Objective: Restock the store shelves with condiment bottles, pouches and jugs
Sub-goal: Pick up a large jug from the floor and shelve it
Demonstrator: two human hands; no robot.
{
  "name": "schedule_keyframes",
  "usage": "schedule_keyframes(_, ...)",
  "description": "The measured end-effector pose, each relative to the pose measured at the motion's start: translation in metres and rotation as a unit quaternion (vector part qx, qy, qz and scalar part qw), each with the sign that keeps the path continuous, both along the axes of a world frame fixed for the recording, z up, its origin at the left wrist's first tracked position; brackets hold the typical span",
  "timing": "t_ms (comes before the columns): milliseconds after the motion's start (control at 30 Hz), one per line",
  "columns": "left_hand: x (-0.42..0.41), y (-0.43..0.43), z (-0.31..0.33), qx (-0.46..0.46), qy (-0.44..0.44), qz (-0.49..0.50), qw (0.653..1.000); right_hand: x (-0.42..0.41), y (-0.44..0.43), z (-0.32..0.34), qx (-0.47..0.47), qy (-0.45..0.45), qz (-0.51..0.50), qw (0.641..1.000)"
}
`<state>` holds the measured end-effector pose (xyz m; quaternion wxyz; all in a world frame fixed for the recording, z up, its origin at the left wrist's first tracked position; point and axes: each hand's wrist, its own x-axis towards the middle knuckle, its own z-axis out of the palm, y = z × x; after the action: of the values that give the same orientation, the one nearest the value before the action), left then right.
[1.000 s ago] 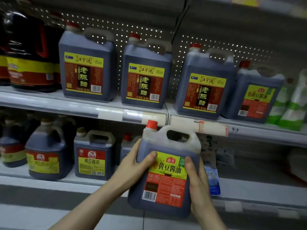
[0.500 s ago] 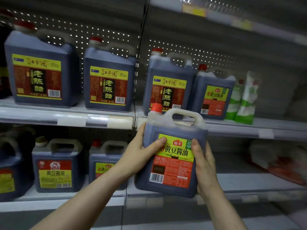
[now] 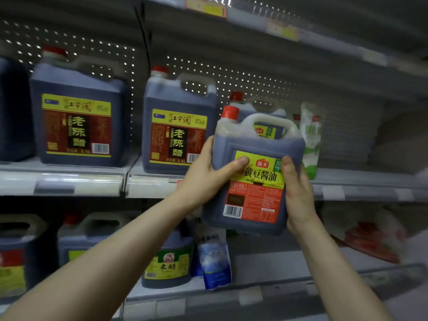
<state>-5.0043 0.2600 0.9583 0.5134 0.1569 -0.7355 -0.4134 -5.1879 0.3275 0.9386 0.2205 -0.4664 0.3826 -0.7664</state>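
Note:
I hold a dark soy sauce jug [image 3: 254, 181] with a red cap, a white handle and a yellow and red label, upright in the air in front of the upper shelf [image 3: 361, 186]. My left hand [image 3: 208, 172] grips its left side, thumb across the label. My right hand [image 3: 297, 191] grips its right side. Directly behind it on the shelf stands a like jug [image 3: 259, 107], mostly hidden. The jug's base hangs below the shelf's edge.
Two dark vinegar jugs [image 3: 78, 121] [image 3: 176, 126] stand left on the upper shelf, and green and white pouches [image 3: 310, 140] stand to the right. The lower shelf [image 3: 266, 286] holds more jugs [image 3: 166, 260], a blue pouch [image 3: 215, 262] and red packs [image 3: 370, 239].
Both hands have lifted the jug up and to the right, from below the upper shelf's edge to in front of the like jug there. The view has swung right.

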Motion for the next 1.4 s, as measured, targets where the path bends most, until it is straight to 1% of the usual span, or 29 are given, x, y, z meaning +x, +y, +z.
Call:
schedule_keyframes(67,-0.016,-0.008,0.011,-0.006,0.005,-0.004,1.000,-0.016,-0.008,0.013,-0.016,0.010,-0.003,1.000)
schedule_keyframes(167,-0.036,-0.019,0.025,0.000,0.016,0.008,1.000,-0.037,-0.022,0.030,-0.015,0.035,-0.011,0.999)
schedule_keyframes(400,-0.069,-0.037,0.044,-0.001,0.043,0.055,0.998,-0.068,-0.055,0.053,-0.034,0.063,-0.016,0.997)
schedule_keyframes(500,-0.077,-0.040,0.048,0.001,0.056,0.072,0.996,-0.077,-0.065,0.054,-0.036,0.064,-0.005,0.997)
schedule_keyframes(667,-0.084,-0.042,0.067,-0.018,0.049,0.075,0.996,-0.085,-0.070,0.068,-0.068,0.049,0.004,0.996)
schedule_keyframes(800,-0.091,-0.043,0.064,-0.038,0.051,0.092,0.994,-0.092,-0.077,0.066,-0.070,0.070,-0.025,0.995)
schedule_keyframes(900,-0.093,-0.048,0.057,-0.047,0.057,0.108,0.991,-0.094,-0.081,0.064,-0.068,0.082,-0.025,0.994)
schedule_keyframes(1000,-0.095,-0.051,0.051,-0.052,0.037,0.151,0.986,-0.095,-0.084,0.061,-0.073,0.095,-0.039,0.992)
schedule_keyframes(1167,-0.098,-0.054,0.049,-0.049,0.030,0.171,0.984,-0.093,-0.084,0.059,-0.062,0.124,-0.110,0.984)
schedule_keyframes(1267,-0.100,-0.056,0.050,-0.047,0.013,0.192,0.980,-0.092,-0.085,0.060,-0.059,0.131,-0.131,0.981)
schedule_keyframes(1333,-0.100,-0.056,0.051,-0.040,0.023,0.178,0.983,-0.093,-0.087,0.061,-0.051,0.136,-0.142,0.979)
schedule_keyframes(1400,-0.100,-0.057,0.053,-0.028,0.050,0.146,0.988,-0.095,-0.089,0.062,-0.044,0.144,-0.149,0.977)
